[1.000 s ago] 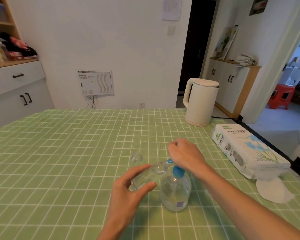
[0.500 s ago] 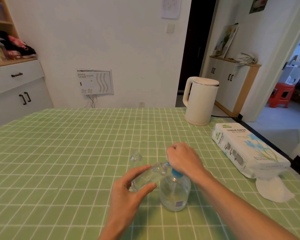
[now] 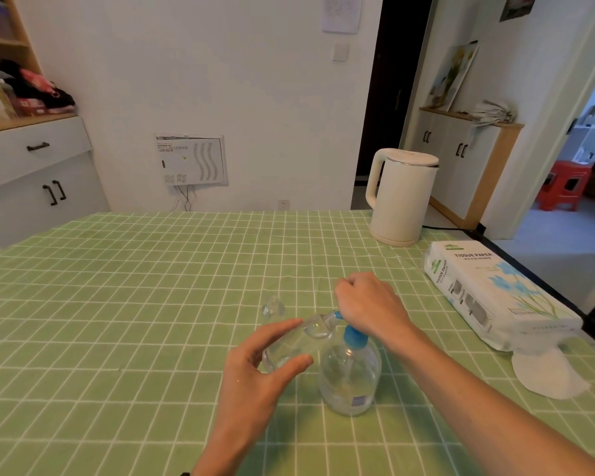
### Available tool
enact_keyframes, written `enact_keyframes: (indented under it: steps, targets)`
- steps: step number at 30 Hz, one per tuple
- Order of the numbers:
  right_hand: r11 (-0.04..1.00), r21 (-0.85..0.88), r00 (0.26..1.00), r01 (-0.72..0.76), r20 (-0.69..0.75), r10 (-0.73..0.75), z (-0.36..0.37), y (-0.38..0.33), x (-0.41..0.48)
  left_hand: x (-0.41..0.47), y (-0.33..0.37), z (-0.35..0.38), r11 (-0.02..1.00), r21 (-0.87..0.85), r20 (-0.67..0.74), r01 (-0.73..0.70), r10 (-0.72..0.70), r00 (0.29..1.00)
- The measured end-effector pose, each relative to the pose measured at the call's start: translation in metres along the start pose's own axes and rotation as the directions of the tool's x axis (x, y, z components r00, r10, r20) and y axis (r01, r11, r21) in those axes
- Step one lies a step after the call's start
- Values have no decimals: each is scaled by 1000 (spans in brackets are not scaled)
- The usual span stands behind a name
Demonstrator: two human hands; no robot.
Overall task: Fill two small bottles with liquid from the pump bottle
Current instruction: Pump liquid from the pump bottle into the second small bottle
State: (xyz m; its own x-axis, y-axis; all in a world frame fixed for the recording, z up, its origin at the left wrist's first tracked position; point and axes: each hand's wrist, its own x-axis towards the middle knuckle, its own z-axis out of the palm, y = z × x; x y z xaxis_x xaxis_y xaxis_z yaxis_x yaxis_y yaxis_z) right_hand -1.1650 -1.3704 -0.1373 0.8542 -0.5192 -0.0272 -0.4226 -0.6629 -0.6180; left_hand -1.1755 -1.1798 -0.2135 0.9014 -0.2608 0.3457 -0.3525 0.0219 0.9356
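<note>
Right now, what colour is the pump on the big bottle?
The pump is blue, clearest in the head view.

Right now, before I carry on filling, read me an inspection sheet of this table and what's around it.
Surface: green checked tablecloth, lying flat.
Job's things: pump bottle upright, clear liquid inside; small bottle tilted, mouth at the blue spout; small clear piece beyond it, cap or second bottle, cannot tell.
Clutter: kettle, tissue pack, loose tissue, all on the right.
Grips: left hand holds the small bottle; right hand curled over the pump head.
Cables: kettle cord runs off the far right edge; wires hang under a wall panel.
Surroundings: white cabinet left, dark doorway, red stool right.
</note>
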Motion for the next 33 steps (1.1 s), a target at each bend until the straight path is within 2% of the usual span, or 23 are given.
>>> enact_keyframes:
  steps: [33]
  targets:
    - [998, 52, 999, -33, 33, 31, 6, 3, -4, -2, -10, 2, 999, -45, 9, 1, -1, 1000]
